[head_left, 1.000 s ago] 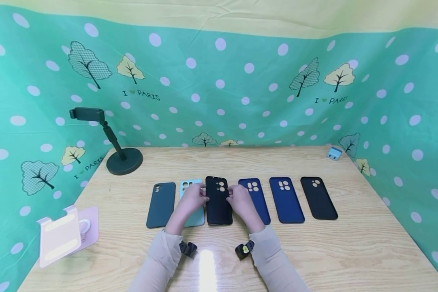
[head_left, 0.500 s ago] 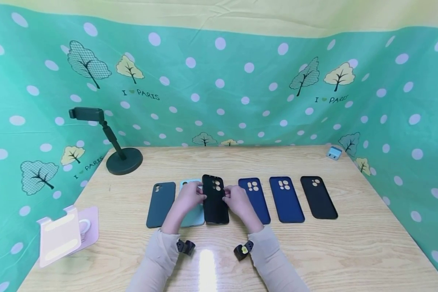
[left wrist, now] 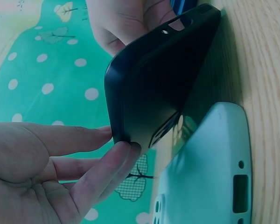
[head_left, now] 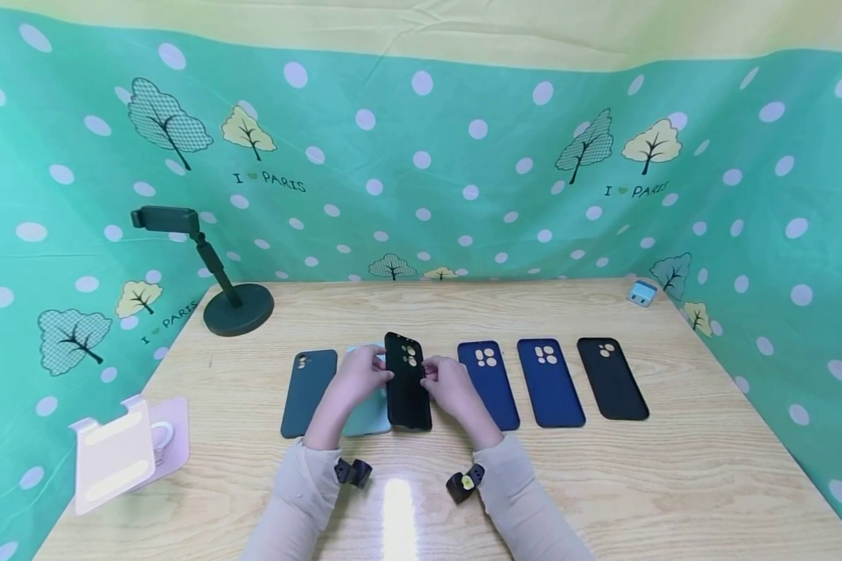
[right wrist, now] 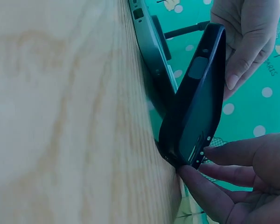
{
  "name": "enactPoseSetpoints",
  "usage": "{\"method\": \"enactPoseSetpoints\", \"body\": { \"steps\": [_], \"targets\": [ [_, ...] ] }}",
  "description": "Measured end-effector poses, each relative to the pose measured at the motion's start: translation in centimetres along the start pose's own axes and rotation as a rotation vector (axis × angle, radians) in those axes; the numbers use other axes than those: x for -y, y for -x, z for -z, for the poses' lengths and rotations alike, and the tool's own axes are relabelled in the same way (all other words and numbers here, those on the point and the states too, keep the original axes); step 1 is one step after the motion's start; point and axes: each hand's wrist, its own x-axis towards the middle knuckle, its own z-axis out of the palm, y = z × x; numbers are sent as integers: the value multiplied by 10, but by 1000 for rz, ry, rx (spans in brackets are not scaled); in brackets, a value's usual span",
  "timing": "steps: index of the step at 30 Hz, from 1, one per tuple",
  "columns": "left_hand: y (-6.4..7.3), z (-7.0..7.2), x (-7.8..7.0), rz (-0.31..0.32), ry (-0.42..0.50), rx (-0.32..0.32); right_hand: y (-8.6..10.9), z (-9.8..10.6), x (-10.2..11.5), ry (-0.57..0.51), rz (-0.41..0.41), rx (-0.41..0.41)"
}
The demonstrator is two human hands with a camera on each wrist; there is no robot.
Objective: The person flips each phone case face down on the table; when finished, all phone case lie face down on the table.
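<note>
A black phone case (head_left: 408, 393) with camera cutouts is held between both hands. My left hand (head_left: 359, 375) pinches its left edge between thumb and fingers; my right hand (head_left: 456, 387) pinches the right edge. In the left wrist view the black case (left wrist: 154, 77) leans, its left side raised off the wood. The right wrist view has the case's (right wrist: 196, 100) hollow inner side facing the camera, low by the tabletop. Beneath my left forearm lies a light blue phone case (head_left: 370, 411), partly hidden by the hand and black case.
Left of these lies a dark teal case (head_left: 308, 393). To the right are two navy cases (head_left: 491, 389) and another black case (head_left: 613, 382). A black phone stand (head_left: 240, 310), a pink folding stand (head_left: 115, 456) and a blue charger plug (head_left: 642, 293) stand on the table (head_left: 673, 483).
The held black case has shifted slightly left and tilted, its left side rising. Both hands have moved left along with it. The other cases stay put.
</note>
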Motion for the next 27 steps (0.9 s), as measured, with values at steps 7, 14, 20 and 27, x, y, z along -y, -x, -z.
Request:
{"method": "enactPoseSetpoints", "body": {
  "steps": [7, 14, 20, 27],
  "targets": [
    [2, 4, -3, 8, 7, -13, 0, -3, 1, -24, 22, 30],
    [2, 6, -3, 6, 3, -12, 0, -5, 2, -68, 10, 52],
    [3, 7, -4, -12, 26, -19, 0, -6, 2, -99, 25, 57],
    [4, 8, -6, -10, 50, -17, -1, -8, 2, -191, -3, 88]
  ]
}}
